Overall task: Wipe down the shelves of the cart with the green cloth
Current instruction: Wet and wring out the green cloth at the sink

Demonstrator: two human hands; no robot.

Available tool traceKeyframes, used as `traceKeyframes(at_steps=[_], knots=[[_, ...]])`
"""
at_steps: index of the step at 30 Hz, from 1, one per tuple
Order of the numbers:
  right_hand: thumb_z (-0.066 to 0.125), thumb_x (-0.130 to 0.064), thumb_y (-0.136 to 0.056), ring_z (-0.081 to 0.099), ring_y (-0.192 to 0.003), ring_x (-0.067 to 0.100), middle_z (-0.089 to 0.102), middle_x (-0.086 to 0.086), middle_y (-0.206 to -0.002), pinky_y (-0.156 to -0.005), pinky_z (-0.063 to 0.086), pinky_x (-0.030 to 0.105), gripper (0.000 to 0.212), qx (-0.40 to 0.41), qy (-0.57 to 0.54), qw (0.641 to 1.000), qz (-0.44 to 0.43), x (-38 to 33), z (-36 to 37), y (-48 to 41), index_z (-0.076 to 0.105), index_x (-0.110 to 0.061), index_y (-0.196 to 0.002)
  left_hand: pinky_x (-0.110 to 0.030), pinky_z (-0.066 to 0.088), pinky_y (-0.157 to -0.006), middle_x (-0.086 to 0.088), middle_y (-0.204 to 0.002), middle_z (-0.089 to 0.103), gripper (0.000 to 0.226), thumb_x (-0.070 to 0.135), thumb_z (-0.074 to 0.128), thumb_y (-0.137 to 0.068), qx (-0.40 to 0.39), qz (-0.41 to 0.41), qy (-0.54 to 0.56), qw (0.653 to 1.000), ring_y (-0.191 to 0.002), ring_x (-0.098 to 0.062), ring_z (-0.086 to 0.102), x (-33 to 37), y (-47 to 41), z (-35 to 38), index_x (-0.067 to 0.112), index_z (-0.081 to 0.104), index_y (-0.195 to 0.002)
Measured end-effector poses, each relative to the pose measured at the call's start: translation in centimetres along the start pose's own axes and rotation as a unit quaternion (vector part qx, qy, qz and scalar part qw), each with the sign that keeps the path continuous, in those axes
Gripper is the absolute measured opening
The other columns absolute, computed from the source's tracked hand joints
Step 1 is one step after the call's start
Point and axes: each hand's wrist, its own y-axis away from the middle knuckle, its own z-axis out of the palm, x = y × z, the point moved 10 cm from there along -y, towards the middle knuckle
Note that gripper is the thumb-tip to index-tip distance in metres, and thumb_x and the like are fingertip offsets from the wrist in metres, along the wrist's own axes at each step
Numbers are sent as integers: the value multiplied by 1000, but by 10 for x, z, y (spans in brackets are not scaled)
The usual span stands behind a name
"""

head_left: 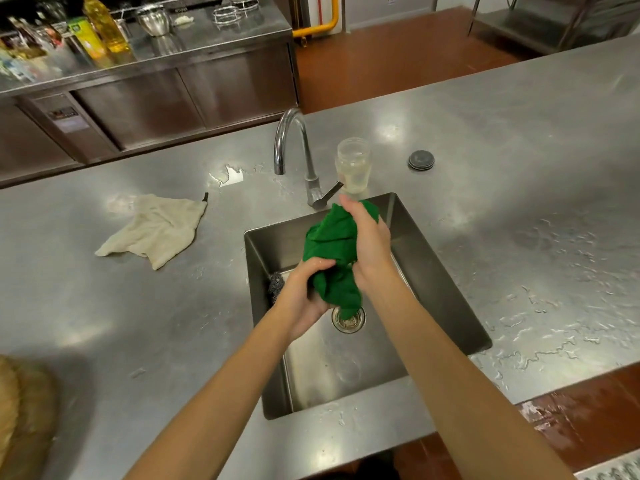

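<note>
- I see the green cloth (332,244) bunched into a soft, crumpled wad above the sink (446,289), held between both hands. Its narrow lower tail hangs over the round drain strainer (356,323).
- The left hand (304,292) has its fingers curled tightly round the lower part of the cloth, and its skin looks wet and glossy.
- The right hand (369,244) clasps the upper part of the cloth, fingers wrapped behind the fabric.
- The sink is a deep rectangular basin of brushed stainless steel with smooth dark walls, set into a steel counter (519,168).
- A grey, wiry scourer (277,284) lies against the sink's left wall, partly hidden by the left hand.
- A chrome gooseneck faucet (294,143) rises just behind the sink's far rim, its lever sticking out to the right.
- An open-mouthed, clear cylindrical jar (352,166) stands just behind the same rim, beside the faucet.
- A dark, round ribbed lid (420,160) lies flat beyond the sink's far right corner.
- A rumpled beige cloth (156,230) with 1 small dark loop at a corner lies on the counter, well to the left of the sink.
- Water beads and thin streaks cover the counter to the right of the sink.
- Well behind the sink, a second steel counter carries a yellow oil bottle (104,26) and a rounded metal bowl (154,20).
</note>
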Motion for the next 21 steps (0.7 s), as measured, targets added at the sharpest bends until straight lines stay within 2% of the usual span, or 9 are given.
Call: traceKeyframes(at_steps=[2, 5, 7, 9, 11, 14, 17, 19, 21], knots=[[73, -57, -74, 69, -91, 16, 70, -1, -98, -79, 56, 35, 47, 28, 137, 990, -22, -3, -10, 2, 65, -20, -104, -50, 49, -100, -14, -111, 72, 33, 8, 52, -83, -19, 25, 102, 994, -105, -30, 66, 12, 2, 11, 11, 78, -102], [67, -50, -82, 65, -93, 11, 65, -2, -100, -66, 51, 22, 41, 42, 207, 976, -54, -2, -23, 4, 60, -19, -109, -51, 42, -111, -18, -120, 68, 30, 21, 58, -86, -38, 29, 160, 986, -113, -33, 64, 25, -2, 15, 6, 73, -108], [67, -42, -84, 64, -93, 13, 63, 0, -103, -56, 50, 17, 43, 33, 190, 981, -37, 7, -23, 7, 54, -17, -116, -47, 44, -111, -17, -122, 69, 49, 46, 66, -85, 8, 4, 123, 992, -115, -31, 66, 23, -7, 15, 7, 70, -113], [66, -35, -84, 63, -94, 14, 59, 0, -104, -63, 53, 22, 50, 35, 148, 988, -24, 13, -18, 10, 44, -15, -124, -45, 52, -102, -16, -118, 72, 60, 55, 71, -82, 109, -4, 75, 991, -111, -29, 70, 21, -13, 10, 8, 69, -119], [67, -32, -84, 62, -93, 12, 58, 0, -105, -69, 52, 25, 51, 50, 125, 990, -42, 7, -12, 14, 40, -17, -125, -42, 59, -89, -14, -114, 74, 54, 43, 80, -78, 197, 23, 59, 978, -104, -27, 73, 21, -14, 6, 9, 69, -119], [69, -46, -83, 66, -94, 14, 64, 1, -105, -79, 56, 32, 49, 66, 66, 992, -84, -12, -2, 18, 48, -20, -119, -32, 61, -76, -9, -96, 75, 27, 23, 77, -81, 285, 102, 2, 953, -90, -20, 72, 34, -16, 6, 6, 71, -100], [69, -55, -81, 68, -92, 13, 68, -2, -99, -85, 57, 37, 49, 85, 68, 986, -125, -33, 4, 16, 56, -21, -114, -21, 54, -59, -6, -85, 74, 22, 27, 72, -84, 321, 146, -63, 934, -82, -17, 72, 60, -15, 18, 6, 72, -92], [70, -53, -81, 68, -89, 12, 69, -3, -95, -83, 58, 37, 42, 93, 71, 984, -135, -44, 6, 12, 61, -21, -107, -22, 53, -60, -4, -83, 75, 24, 34, 70, -86, 337, 161, -98, 923, -81, -16, 71, 74, -18, 24, 11, 72, -85], [70, -45, -83, 69, -84, 13, 69, -2, -88, -77, 59, 35, 29, 102, 68, 982, -144, -53, 4, 8, 64, -20, -96, -29, 57, -69, -1, -79, 73, 21, 35, 71, -85, 342, 166, -110, 918, -81, -16, 71, 82, -22, 27, 17, 69, -77]])
